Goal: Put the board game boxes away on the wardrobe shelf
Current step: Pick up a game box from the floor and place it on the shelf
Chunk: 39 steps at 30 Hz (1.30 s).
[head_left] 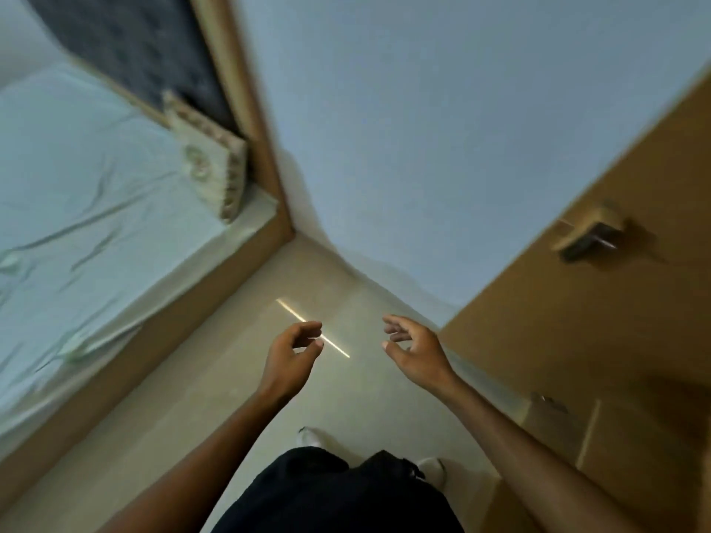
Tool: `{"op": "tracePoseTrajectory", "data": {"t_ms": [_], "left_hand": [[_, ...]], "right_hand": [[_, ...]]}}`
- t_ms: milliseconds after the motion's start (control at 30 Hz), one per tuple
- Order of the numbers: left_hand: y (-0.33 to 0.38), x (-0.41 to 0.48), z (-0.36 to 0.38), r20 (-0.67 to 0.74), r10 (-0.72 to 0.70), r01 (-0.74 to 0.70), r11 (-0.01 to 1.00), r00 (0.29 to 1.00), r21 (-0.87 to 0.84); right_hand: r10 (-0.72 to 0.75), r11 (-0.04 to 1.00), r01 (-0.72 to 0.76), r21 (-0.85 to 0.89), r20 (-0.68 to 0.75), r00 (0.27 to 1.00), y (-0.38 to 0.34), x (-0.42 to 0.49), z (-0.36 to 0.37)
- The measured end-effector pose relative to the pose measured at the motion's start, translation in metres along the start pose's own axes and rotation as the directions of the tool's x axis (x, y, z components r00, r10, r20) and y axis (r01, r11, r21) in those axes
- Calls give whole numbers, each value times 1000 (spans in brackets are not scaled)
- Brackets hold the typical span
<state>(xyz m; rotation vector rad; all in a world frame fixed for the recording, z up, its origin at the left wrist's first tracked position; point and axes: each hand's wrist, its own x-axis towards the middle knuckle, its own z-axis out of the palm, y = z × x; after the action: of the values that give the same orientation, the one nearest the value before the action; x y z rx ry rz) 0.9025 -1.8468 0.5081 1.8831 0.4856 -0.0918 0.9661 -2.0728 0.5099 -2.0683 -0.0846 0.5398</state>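
Wardrobe front point(577, 321) stood right; left hand point(292, 352) and right hand point(413, 348) hovered over the floor point(346, 402) (fingers point(307, 327) loosely curled, gripping nothing).

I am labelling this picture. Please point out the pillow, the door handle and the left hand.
pillow point(202, 159): head view, on its patterned front.
door handle point(586, 240): head view, on the dark lever.
left hand point(287, 359): head view, on the back of the hand.
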Motion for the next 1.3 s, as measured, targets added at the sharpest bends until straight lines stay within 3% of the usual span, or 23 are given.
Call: {"op": "tracePoseTrajectory", "data": {"t_ms": [133, 267, 500, 667, 767, 967, 1133, 1200, 1300], "left_hand": [[-47, -4, -104, -205, -85, 70, 995, 975, -77], [-94, -23, -190, -415, -224, 149, 967, 882, -206], [-169, -69, -314, -652, -492, 203, 860, 577, -468], [-208, -91, -393, -684, -590, 210, 802, 429, -559], [-228, -117, -442, -698, -647, 174, 759, 307, -628], [-275, -190, -520, -682, -731, -16, 682, -35, -731], [-335, -271, -582, -603, -746, -150, 656, -284, -740], [-361, -309, -609, -578, -737, -181, 659, -349, -730], [-397, -373, -650, -558, -733, -191, 657, -389, -730]], "right_hand": [[-116, 985, 140, -102, 208, 971, -71, 46, 95], [-215, 941, 304, -149, 430, 877, -140, 75, 190], [-237, 833, 532, -153, 770, 592, -247, 109, 376], [-230, 793, 604, -80, 879, 419, -308, 108, 500], [-206, 729, 684, -40, 939, 275, -349, 95, 579], [-134, 589, 801, 107, 990, -34, -414, 33, 736], [-45, 503, 837, 217, 973, -226, -438, -56, 869], [-23, 482, 835, 266, 956, -291, -443, -96, 920], [-25, 462, 824, 328, 933, -358, -455, -162, 986]]}}
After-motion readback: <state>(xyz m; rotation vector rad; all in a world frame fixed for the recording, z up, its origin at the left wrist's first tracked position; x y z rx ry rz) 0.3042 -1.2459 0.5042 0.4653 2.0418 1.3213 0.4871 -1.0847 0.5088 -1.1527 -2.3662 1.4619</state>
